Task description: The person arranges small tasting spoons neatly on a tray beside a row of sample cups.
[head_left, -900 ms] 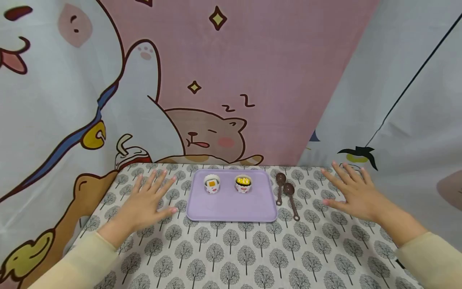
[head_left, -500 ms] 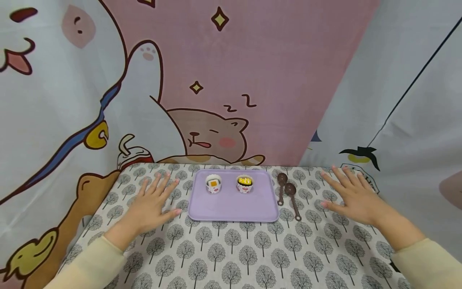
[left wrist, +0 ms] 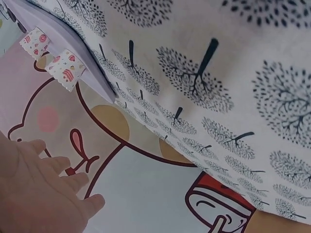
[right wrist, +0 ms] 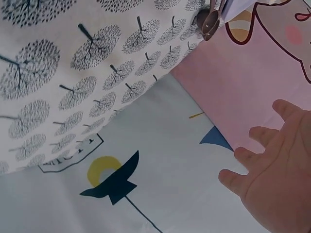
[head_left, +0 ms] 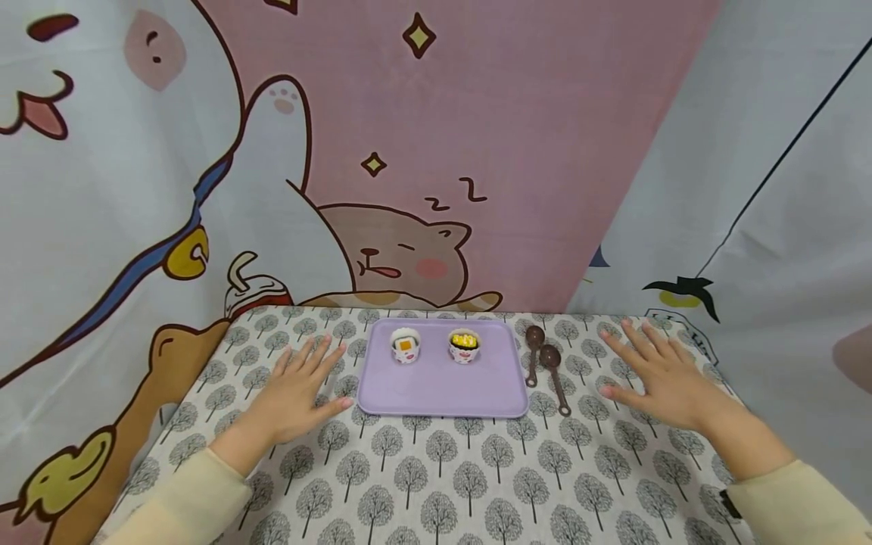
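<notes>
My left hand point(head_left: 289, 401) hovers left of a lilac tray point(head_left: 443, 393), fingers spread and holding nothing. On the other side my right hand point(head_left: 668, 382) is likewise spread, right of two brown spoons point(head_left: 549, 357). Toward the back of the tray stand two small patterned paper cups. The left cup point(head_left: 406, 353) contains something white with an orange square on top; the right cup point(head_left: 465, 353) has a yellow topping over a dark layer. In the left wrist view both cups point(left wrist: 68, 68) appear beyond the fingers. The right wrist view catches a spoon bowl point(right wrist: 209, 24).
A cloth with grey tree prints point(head_left: 439, 469) covers the table. Behind its far edge hangs a pink and white cartoon curtain point(head_left: 531, 151). The spoons lie side by side along the tray's right edge, handles toward me.
The view has shifted slightly, so the tray and cups appear a little farther right. My left hand has come a bit closer to the tray; the right has drifted slightly inward.
</notes>
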Tool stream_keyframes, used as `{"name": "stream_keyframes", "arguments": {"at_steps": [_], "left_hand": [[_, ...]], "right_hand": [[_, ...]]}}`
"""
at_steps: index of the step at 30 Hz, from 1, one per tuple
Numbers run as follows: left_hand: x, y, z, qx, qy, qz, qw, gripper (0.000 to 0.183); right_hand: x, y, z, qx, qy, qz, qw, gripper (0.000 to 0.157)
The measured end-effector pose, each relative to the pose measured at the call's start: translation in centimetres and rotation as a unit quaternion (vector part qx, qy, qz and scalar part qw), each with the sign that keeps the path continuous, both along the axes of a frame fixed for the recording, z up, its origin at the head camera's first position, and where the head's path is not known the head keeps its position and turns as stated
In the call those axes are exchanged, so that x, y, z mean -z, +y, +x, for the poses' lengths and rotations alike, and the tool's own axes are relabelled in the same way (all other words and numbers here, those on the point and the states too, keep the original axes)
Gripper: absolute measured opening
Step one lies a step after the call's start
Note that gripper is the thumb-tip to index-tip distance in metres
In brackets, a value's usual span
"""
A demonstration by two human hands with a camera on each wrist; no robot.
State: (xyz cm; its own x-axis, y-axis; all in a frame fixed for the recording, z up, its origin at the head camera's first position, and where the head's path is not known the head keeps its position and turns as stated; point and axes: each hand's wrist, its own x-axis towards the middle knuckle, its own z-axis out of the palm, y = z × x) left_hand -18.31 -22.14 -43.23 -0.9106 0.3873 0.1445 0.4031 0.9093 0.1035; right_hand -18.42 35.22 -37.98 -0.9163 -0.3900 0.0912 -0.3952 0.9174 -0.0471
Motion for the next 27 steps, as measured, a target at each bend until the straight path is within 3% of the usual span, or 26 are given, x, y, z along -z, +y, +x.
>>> {"name": "stream_keyframes", "arguments": {"at_steps": [15, 27], "left_hand": [[0.5, 1.0, 0.1, -0.006, -0.048, 0.043, 0.9979, 0.086], [1.0, 2.2, 0.0, -0.003, -0.078, 0.073, 0.9942, 0.088]], "right_hand": [[1.5, -1.3, 0.6, 0.010, -0.034, -0.045, 0.998, 0.087], [2.3, -4.0, 0.6, 0.002, -0.066, -0.064, 0.996, 0.086]]}}
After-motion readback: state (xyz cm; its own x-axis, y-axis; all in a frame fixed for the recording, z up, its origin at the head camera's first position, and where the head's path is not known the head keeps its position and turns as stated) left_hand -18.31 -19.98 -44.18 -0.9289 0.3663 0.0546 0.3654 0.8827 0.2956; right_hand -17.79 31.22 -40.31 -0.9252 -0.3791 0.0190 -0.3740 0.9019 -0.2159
